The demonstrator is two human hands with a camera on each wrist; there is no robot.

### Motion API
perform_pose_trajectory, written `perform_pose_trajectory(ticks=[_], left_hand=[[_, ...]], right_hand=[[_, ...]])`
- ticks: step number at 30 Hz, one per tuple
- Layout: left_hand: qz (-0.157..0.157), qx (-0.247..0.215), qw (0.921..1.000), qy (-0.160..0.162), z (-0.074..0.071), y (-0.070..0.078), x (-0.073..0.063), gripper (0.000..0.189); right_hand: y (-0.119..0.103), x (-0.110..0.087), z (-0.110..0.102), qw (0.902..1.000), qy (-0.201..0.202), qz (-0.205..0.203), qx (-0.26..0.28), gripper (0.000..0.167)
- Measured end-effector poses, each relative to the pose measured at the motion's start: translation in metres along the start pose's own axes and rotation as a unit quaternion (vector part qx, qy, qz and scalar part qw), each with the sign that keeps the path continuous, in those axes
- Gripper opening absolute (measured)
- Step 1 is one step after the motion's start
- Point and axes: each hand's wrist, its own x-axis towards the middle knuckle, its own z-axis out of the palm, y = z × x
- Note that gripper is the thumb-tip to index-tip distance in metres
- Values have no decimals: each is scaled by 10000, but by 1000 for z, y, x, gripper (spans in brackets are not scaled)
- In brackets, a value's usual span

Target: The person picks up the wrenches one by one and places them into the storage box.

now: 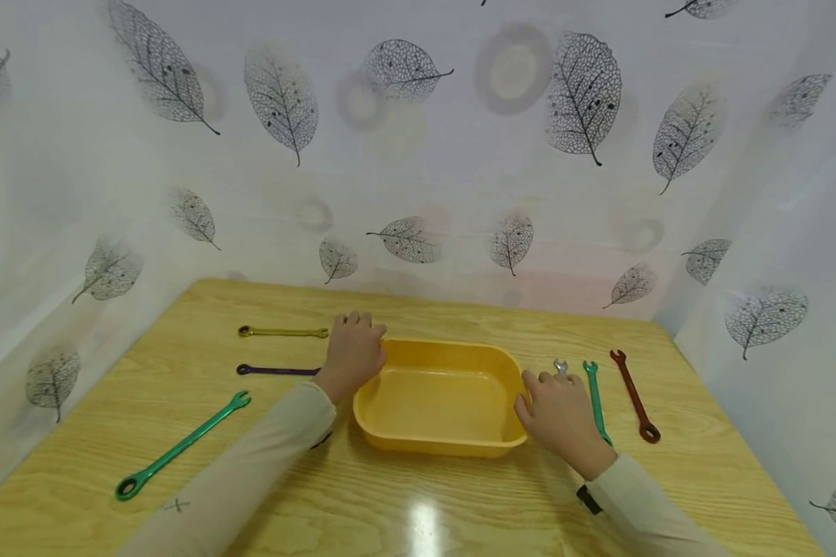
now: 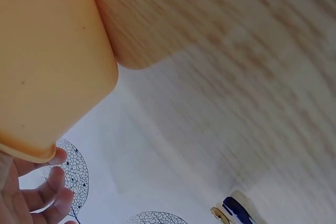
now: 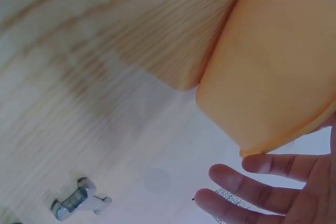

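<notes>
A yellow plastic basin (image 1: 439, 445) sits on the wooden table between both hands, with nothing inside it. My left hand (image 1: 354, 352) grips its rim at the far left corner. In the left wrist view that hand's fingertips (image 2: 60, 156) curl outside the rim, while the thumb is hidden. My right hand (image 1: 560, 410) holds the right-hand rim, thumb on the inner side. Its forefinger touches beneath the lip in the right wrist view, the other fingers spread below. Just beyond the right hand lies a silver wrench (image 1: 560, 365), partly covered by it.
Left of the basin lie a yellow combination wrench (image 1: 282, 332), a purple one (image 1: 279, 370) and a larger green one (image 1: 181, 445). On the right are a smaller green wrench (image 1: 595, 402) and a red one (image 1: 634, 396). Leaf-patterned curtains (image 1: 432, 178) enclose the table's back and sides.
</notes>
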Motion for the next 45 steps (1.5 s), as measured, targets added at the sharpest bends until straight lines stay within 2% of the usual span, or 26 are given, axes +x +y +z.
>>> perform_pose_trajectory(ticks=[8,16,22,28,38,45], left_hand=[[79,283,9996,21,1,1,0,23],[79,253,9993,261,4,1,0,21],[-13,144,9998,170,4,1,0,22],[-54,89,9999,57,2,1,-1,23],[-11,73,9996,278,2,2,-2,20],[18,113,9991,403,2,2,-2,18]], right_hand=[[7,1,-4,9994,349,-52,6,27],[27,5,-9,9918,1211,-390,-97,25],[45,8,-11,9843,1657,-567,-209,29],[64,8,-10,9826,1782,-506,-142,32],[105,3,2,9819,1841,-376,-234,32],[130,-2,12,9867,1596,-245,-173,30]])
